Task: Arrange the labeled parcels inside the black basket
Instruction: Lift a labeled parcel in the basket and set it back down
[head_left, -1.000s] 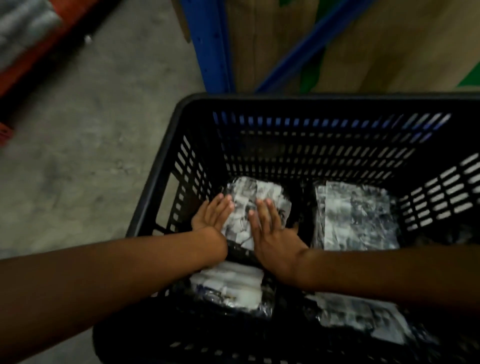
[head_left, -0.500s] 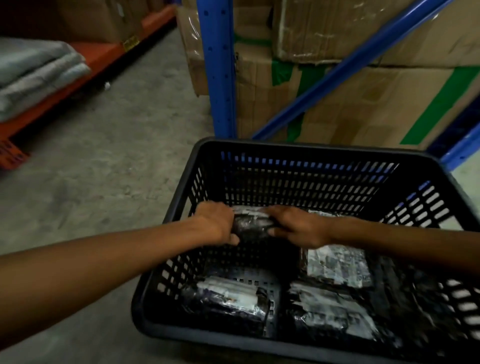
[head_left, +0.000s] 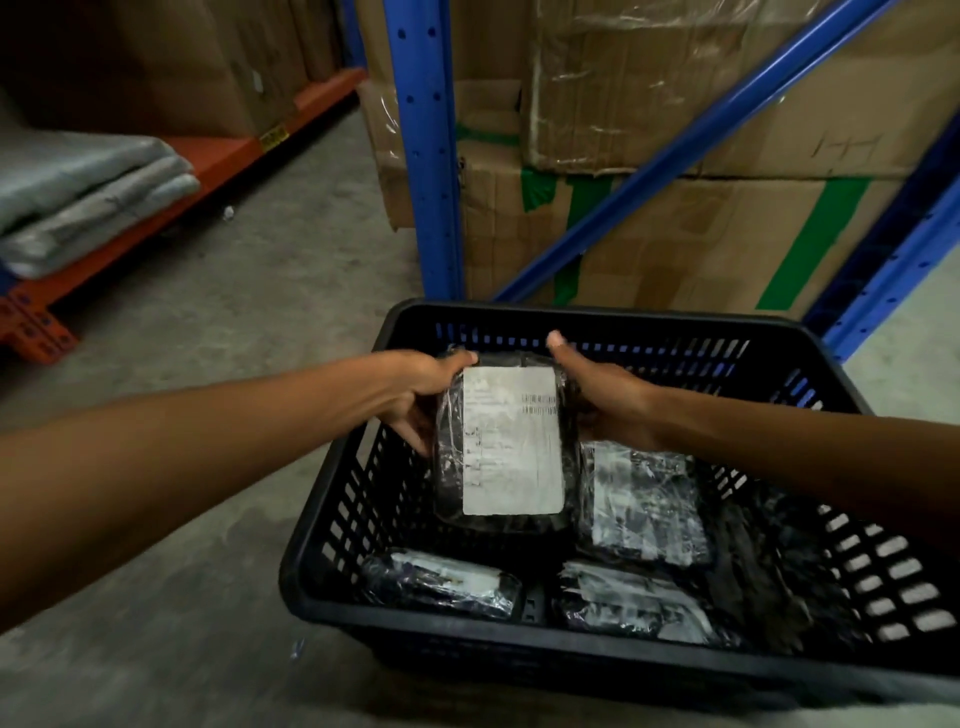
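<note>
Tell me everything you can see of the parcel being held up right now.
The held parcel is a flat, roughly rectangular pack in glossy black plastic wrap, with a large white label bearing barcodes facing the camera. It is raised above the black basket, tilted up. The left hand and right hand grip its upper sides; nothing else visibly touches it.

At frame centre, the left hand (head_left: 415, 395) and right hand (head_left: 602, 400) are gripping a black labeled parcel (head_left: 506, 441) by its sides, holding it above the black basket (head_left: 332, 519), where three more parcels (head_left: 641, 504) are lying lower right.
</note>
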